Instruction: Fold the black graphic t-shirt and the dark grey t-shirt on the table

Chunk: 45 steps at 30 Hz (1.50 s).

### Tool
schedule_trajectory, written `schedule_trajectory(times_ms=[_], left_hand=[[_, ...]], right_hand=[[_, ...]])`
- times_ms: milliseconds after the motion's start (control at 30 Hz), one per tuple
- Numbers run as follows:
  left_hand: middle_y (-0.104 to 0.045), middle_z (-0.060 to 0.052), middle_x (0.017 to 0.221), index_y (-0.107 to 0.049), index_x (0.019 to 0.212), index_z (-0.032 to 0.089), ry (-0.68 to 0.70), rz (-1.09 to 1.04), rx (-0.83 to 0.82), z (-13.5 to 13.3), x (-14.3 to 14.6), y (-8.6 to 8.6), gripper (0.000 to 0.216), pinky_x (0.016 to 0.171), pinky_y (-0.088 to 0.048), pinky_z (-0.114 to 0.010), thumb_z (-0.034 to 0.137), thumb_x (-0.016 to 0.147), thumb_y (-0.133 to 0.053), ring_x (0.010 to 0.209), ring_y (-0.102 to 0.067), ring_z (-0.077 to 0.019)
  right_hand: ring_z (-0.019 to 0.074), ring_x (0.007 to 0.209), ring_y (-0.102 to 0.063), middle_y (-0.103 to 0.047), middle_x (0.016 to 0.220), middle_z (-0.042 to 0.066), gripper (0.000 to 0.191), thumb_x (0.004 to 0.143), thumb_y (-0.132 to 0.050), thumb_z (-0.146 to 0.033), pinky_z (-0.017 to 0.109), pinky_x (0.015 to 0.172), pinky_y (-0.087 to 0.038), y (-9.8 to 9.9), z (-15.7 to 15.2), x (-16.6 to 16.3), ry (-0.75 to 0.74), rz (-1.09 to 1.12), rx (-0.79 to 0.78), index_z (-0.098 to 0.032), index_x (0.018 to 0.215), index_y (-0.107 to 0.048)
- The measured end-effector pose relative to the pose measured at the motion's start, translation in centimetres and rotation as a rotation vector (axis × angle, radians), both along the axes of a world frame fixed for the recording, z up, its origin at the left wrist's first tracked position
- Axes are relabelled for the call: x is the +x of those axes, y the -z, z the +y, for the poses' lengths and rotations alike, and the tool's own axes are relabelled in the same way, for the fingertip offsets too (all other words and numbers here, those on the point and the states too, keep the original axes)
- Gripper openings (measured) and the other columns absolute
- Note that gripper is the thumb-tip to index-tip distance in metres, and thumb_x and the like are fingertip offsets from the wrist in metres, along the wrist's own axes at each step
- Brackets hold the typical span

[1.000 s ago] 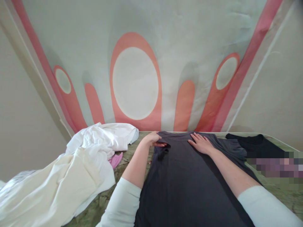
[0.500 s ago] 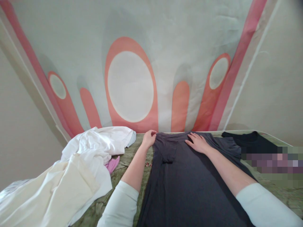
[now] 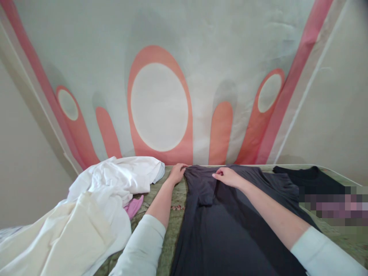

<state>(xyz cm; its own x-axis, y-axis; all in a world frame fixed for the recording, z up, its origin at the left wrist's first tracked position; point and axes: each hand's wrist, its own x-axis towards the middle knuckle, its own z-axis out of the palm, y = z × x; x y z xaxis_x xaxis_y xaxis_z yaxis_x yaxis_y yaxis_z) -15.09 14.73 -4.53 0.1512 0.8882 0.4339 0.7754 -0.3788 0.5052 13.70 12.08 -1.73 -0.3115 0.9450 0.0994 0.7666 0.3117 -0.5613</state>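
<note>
Head view: dark grey soft jersey garment [image 3: 230, 226] lies flat on the green patterned bed [image 3: 172, 237]. Left hand [image 3: 176, 172] pinches its far corner; right hand [image 3: 227, 177] pinches the folded-in sleeve. Uneven tugging could rumple that fold toward the white crumpled laundry pile [image 3: 115, 180].

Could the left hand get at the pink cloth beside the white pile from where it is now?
Probably yes. The left hand rests at the dark shirt's far corner, and only bare green surface lies between it and the pink cloth.
</note>
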Motion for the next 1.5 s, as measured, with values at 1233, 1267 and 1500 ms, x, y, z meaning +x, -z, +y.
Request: schedule_trajectory(times_ms=[1233,1267,1500], left_hand=[[-0.057,-0.007,0.094,-0.060,0.082,0.019,-0.162,0.274,0.020,-0.6,2.4,-2.0,0.010,0.090,-0.033,-0.035,0.024,0.084,-0.052,0.101,-0.045,-0.0221],[-0.057,-0.007,0.096,-0.059,0.085,0.019,-0.160,0.266,0.021,-0.8,2.4,-2.2,0.008,0.090,-0.033,-0.034,0.024,0.083,-0.053,0.102,-0.045,-0.0219],[-0.053,-0.007,0.096,-0.052,0.094,0.017,-0.195,0.185,0.019,-4.5,4.3,-4.5,0.013,0.083,-0.039,-0.032,0.021,0.082,-0.051,0.092,-0.051,-0.0189]], right_hand=[[0.0125,0.060,-0.056,-0.062,0.067,0.000,0.016,0.070,-0.059,-0.025,0.023,0.059,-0.040,1.9,0.3,0.0,0.068,0.052,0.067,-0.018,0.084,-0.059],[0.0131,0.062,-0.056,-0.062,0.069,0.000,0.016,0.070,-0.060,-0.026,0.023,0.060,-0.039,1.9,0.2,-0.1,0.075,0.021,0.090,-0.019,0.084,-0.060],[0.0160,0.072,-0.058,-0.064,0.077,0.003,0.022,0.073,-0.057,-0.028,0.025,0.065,-0.039,1.3,-0.7,-0.6,0.113,-0.080,0.125,-0.018,0.093,-0.059]])
